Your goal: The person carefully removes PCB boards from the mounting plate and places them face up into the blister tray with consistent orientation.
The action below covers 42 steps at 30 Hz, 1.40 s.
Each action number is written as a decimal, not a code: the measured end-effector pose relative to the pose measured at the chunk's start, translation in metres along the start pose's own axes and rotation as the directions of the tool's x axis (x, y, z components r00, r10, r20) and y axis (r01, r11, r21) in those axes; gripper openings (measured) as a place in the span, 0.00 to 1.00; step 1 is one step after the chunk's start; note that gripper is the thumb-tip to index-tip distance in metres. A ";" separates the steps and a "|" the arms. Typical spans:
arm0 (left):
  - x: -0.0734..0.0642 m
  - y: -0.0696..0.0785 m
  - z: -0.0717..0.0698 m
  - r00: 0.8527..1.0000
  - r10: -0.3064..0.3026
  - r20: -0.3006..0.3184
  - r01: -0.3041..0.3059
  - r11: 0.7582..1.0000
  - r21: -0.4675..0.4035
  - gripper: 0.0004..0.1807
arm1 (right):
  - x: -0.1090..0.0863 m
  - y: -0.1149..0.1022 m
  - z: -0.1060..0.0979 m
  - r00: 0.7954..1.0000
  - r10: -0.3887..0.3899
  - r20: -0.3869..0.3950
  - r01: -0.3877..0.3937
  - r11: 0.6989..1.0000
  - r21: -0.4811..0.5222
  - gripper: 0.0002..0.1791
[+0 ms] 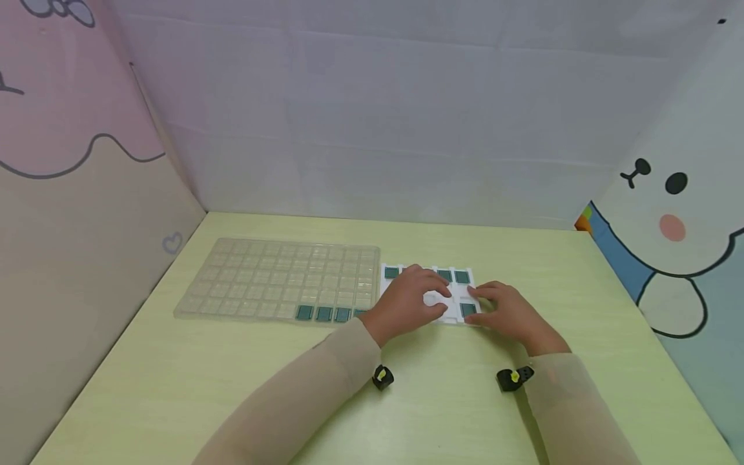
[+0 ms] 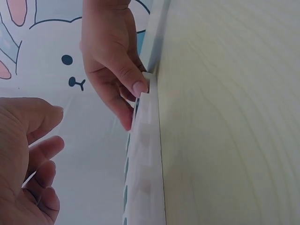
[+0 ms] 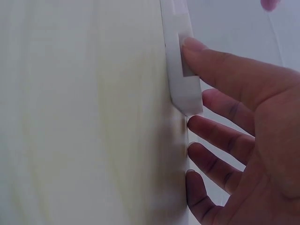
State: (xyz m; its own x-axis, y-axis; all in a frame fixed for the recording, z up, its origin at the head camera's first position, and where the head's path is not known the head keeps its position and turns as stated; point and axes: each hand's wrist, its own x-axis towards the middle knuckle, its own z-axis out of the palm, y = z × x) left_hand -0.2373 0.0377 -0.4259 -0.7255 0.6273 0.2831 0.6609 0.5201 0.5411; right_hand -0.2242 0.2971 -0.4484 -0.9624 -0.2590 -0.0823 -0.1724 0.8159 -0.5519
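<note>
My left hand [image 1: 409, 300] is over the left part of a white tray [image 1: 454, 309], thumb and fingers apart and loosely bent, with nothing visible between them. At the tray's right end my right hand [image 1: 511, 313] holds the near corner. Its thumb [image 3: 206, 58] sits in a notch of the tray's side wall, while the other fingers spread past the corner, low by the table. Small square dark-green chips lie in the white tray's pockets, such as one chip [image 1: 467, 310] near the right hand. My left hand hides part of the tray.
To the left lies a large clear plastic tray [image 1: 279, 278] with rows of square pockets. Several green chips [image 1: 323, 314] sit in its near row, by my left forearm. Both trays rest on a pale wooden table [image 1: 442, 413], with a white cloth [image 1: 395, 129] behind and printed panels at the sides.
</note>
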 end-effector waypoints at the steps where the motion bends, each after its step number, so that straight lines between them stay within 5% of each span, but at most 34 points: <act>1: 0.001 0.000 0.001 1.000 -0.003 0.004 0.003 1.000 0.003 0.09 | 0.000 0.000 0.000 1.000 0.000 0.000 0.000 1.000 0.001 0.37; 16: 0.009 -0.007 0.017 0.998 -0.045 0.039 0.046 0.999 -0.005 0.08 | 0.000 -0.001 -0.001 1.000 0.003 0.015 -0.003 1.000 0.002 0.38; 42: 0.027 -0.002 0.033 0.996 -0.026 0.081 0.021 0.998 0.055 0.09 | -0.001 0.002 -0.001 1.000 -0.014 0.004 0.014 1.000 0.006 0.38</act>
State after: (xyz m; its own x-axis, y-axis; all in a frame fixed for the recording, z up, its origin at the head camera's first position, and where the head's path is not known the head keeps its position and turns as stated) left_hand -0.2518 0.0720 -0.4456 -0.7242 0.6588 0.2039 0.6550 0.5645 0.5023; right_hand -0.2239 0.2994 -0.4491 -0.9591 -0.2722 -0.0782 -0.1843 0.8094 -0.5576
